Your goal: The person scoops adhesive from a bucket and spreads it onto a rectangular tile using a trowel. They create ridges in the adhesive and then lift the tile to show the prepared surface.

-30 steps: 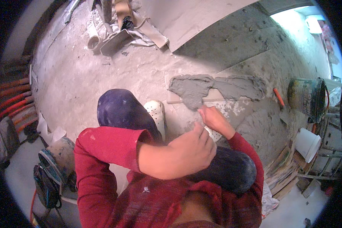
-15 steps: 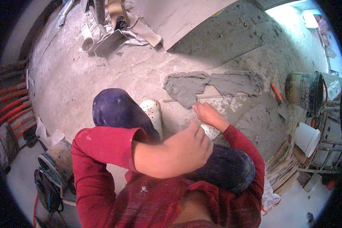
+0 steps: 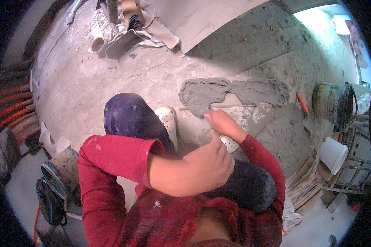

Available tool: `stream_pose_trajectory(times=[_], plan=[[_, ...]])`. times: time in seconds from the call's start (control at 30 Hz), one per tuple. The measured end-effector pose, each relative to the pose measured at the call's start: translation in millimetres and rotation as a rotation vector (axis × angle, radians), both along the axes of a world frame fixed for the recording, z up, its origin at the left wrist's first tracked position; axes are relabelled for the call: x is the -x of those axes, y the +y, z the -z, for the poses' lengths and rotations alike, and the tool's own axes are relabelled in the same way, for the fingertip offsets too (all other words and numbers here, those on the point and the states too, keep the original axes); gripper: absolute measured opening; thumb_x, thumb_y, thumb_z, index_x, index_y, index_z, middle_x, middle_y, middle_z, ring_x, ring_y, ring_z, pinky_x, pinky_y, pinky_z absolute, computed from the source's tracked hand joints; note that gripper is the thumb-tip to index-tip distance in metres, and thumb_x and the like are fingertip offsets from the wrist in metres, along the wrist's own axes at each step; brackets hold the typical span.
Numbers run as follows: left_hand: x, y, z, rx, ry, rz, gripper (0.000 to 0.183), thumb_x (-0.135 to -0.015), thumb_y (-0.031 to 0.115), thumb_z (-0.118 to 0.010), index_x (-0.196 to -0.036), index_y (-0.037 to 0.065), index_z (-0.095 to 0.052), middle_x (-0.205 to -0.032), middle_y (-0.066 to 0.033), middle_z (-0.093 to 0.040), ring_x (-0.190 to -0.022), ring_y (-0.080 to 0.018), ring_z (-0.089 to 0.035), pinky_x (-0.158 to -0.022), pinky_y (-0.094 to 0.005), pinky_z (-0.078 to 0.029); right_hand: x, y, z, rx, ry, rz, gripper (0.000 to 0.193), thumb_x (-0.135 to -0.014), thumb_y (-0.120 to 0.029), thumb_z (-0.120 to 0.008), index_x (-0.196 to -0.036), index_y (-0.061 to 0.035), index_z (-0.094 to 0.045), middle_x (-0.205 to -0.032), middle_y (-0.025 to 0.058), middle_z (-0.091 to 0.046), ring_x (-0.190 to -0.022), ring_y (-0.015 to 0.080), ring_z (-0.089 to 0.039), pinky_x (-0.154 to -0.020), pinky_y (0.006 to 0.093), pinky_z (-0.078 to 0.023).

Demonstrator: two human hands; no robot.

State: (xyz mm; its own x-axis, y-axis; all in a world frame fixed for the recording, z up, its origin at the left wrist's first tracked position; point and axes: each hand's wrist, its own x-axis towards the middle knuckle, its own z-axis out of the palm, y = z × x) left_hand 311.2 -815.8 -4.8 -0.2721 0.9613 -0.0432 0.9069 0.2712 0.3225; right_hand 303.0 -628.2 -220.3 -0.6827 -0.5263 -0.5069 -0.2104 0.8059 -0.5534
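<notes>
A long strip of wet grey mortar [image 3: 257,91] lies on a pale flat sheet on the floor, one lobe bulging toward me at its left end. My right hand [image 3: 226,123] is closed at the near tip of this lobe. Whatever it grips is hidden by the fingers and the mortar. A thin strip of wood [image 3: 251,106] runs along the near side of the mortar. My left hand [image 3: 210,164] is closer to me, above my right thigh, its fingers curled together and its palm out of sight. It is apart from the mortar.
Perforated pale shoes [image 3: 167,118] show beside my knees. On the right are an orange-handled object [image 3: 302,103], a dirty bucket [image 3: 333,103] and a white bucket [image 3: 333,154]. Scraps and a pipe [image 3: 99,44] lie at the far left, near a large board [image 3: 212,20]. Another bucket [image 3: 62,175] stands near left.
My right hand has shifted slightly left, and the near lobe of mortar has moved left with it. My left hand stays over the thigh. The whole view has shifted a little.
</notes>
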Motion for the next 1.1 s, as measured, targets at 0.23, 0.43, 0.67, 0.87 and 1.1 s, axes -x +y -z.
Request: stream_pose_trajectory(times=[0.23,0.43,0.67,0.87,1.1], plan=[[3,-5,3,-0.026,-0.022,-0.056,0.039,-0.087,0.024,-0.056,-0.116,-0.002,-0.064,-0.094,-0.0105,-0.067,-0.088,-0.0261,-0.064,-0.085,-0.0415,-0.047,23,5,-47,-0.245,0.056,-0.187,0.033,-0.101,-0.025,-0.05,-0.092,0.0016,-0.067,-0.086,0.0239,-0.07,-0.079,0.0405,-0.07,-0.069,0.0519,-0.056],[4,-3,1,-0.036,0.009,-0.026,0.038,-0.087,0.023,-0.057,-0.115,-0.002,-0.064,-0.092,-0.009,-0.067,-0.088,-0.0257,-0.064,-0.082,-0.0401,-0.047,33,61,-27,-0.296,0.03,-0.131,0.036,-0.103,-0.033,-0.049,-0.102,-0.0009,-0.065,-0.086,0.0245,-0.069,-0.083,0.0443,-0.068,-0.073,0.0542,-0.054],[9,0,1,0.014,-0.019,-0.028,0.04,-0.087,0.024,-0.057,-0.117,-0.002,-0.064,-0.091,-0.0083,-0.066,-0.087,-0.0248,-0.063,-0.08,-0.0393,-0.047,65,104,-34,-0.13,-0.091,-0.111,0.041,-0.102,-0.037,-0.05,-0.097,0.0003,-0.068,-0.088,0.0263,-0.068,-0.084,0.0479,-0.065,-0.08,0.0556,-0.051],[11,2,3,0.052,-0.065,-0.001,0.044,-0.088,0.025,-0.056,-0.122,-0.001,-0.064,-0.092,-0.0086,-0.066,-0.091,-0.0254,-0.063,-0.085,-0.0417,-0.047,53,150,-3,-0.09,-0.224,-0.084,0.043,-0.102,-0.036,-0.053,-0.088,0.0032,-0.063,-0.08,0.0278,-0.062,-0.075,0.0472,-0.059,-0.071,0.0506,-0.047],[13,5,-4,0.101,-0.061,0.027,0.044,-0.089,0.025,-0.055,-0.125,0.001,-0.063,-0.094,-0.0092,-0.067,-0.094,-0.0264,-0.064,-0.087,-0.0419,-0.046,81,156,-43,-0.064,-0.17,-0.024,0.046,-0.101,-0.039,-0.051,-0.085,0.002,-0.065,-0.086,0.0287,-0.065,-0.083,0.0489,-0.062,-0.073,0.0554,-0.047]])
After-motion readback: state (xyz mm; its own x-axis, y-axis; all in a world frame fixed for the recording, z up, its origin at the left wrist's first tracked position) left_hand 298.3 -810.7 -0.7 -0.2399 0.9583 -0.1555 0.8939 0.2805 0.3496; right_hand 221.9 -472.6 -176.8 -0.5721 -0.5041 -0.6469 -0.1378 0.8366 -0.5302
